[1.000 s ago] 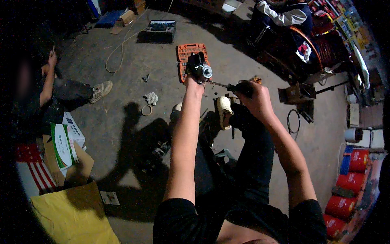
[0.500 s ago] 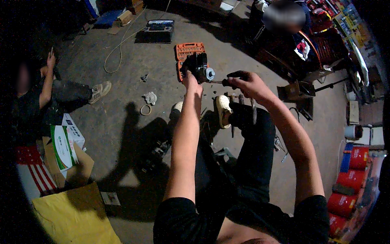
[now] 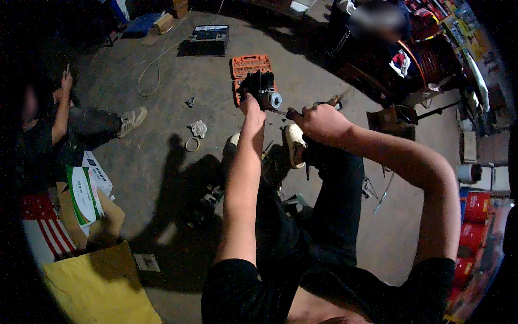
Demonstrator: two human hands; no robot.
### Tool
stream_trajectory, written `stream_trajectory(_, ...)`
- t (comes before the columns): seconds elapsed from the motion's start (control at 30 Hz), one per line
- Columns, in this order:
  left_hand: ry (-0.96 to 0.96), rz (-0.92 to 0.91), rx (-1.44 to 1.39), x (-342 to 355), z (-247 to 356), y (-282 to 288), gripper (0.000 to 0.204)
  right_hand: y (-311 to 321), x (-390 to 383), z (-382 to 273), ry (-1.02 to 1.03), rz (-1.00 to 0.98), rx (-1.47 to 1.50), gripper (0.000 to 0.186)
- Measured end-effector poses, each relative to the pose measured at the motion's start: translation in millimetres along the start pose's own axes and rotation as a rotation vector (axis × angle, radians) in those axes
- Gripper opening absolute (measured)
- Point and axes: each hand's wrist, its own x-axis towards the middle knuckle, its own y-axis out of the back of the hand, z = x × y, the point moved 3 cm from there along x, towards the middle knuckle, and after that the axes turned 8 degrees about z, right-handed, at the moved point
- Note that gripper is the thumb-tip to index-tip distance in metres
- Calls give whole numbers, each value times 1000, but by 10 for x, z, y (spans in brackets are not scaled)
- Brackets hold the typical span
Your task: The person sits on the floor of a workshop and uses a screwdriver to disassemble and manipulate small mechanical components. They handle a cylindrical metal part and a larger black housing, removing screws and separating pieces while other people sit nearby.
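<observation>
My left hand is closed around a dark mechanical part held out in front of me. A round silver-grey end piece sticks out from its right side. My right hand is wrapped round the dark handle of a screwdriver. Its thin metal shaft points left at the lower side of the part, close to the silver end; I cannot tell whether the tip touches. Behind the part an orange socket set case lies spread on the floor, its lower half partly covered.
A black battery-like box stands farther back beside a loose pale cord. A person sits at the left, another at the far right. Cartons and yellow sheeting lie left; red cans stand right.
My right elbow has swung outward and the hand has turned over, coming a little left and lower with the screwdriver. My left hand still holds the part in nearly the same place.
</observation>
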Motion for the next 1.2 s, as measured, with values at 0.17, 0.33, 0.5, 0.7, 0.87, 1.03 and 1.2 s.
stream_trajectory(0.17,130,-304,-155,97,-188,-43,31,-91,-181,144,-129,338,438,36)
stream_trajectory(0.33,54,-278,-285,-140,55,-249,28,-182,-257,325,-982,-79,1561,14)
stream_trajectory(0.5,-67,68,132,166,121,-73,42,-65,-79,162,-306,46,393,38)
stream_trajectory(0.7,-124,-277,-183,240,-154,-108,32,-117,-166,240,-197,51,439,38)
stream_trajectory(0.87,-9,-264,-103,528,-104,-46,44,-134,-134,192,-618,-69,1180,25)
stream_trajectory(1.03,1,-171,-210,354,-213,-131,44,-223,-179,91,-149,58,228,36)
stream_trajectory(1.2,7,-218,-166,251,-282,-113,37,12,-179,158,-146,-57,181,39)
